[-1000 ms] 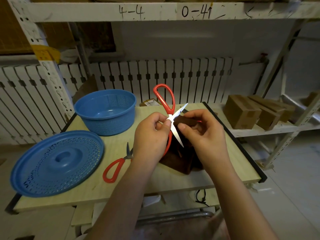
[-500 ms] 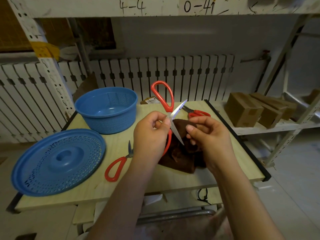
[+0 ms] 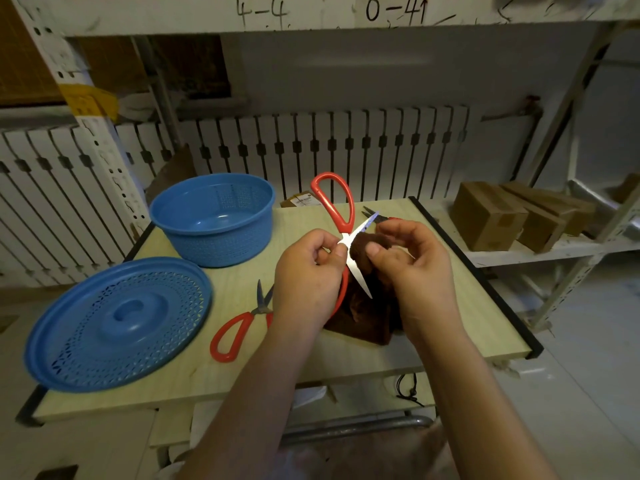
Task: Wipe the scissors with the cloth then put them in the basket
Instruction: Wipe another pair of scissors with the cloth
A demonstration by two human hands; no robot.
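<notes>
Fingers of the left hand (image 3: 304, 271) pinch the open red-handled steel scissors (image 3: 346, 237) at the pivot while the right hand (image 3: 412, 268) pinches the dark brown cloth (image 3: 363, 245) against a blade, best drawn spine-side toward the tip.

held scissors (image 3: 346, 237): lower handle mostly hidden behind the left hand (image 3: 306, 275); pivot covered by fingertips
cloth (image 3: 370, 306): partly hidden behind the right hand (image 3: 412, 271)
scissors on the table (image 3: 239, 327): one handle hidden by the left wrist
far scissors (image 3: 375, 214): handles mostly behind the right hand
shelf writing (image 3: 394, 8): cut off at the top edge
</notes>
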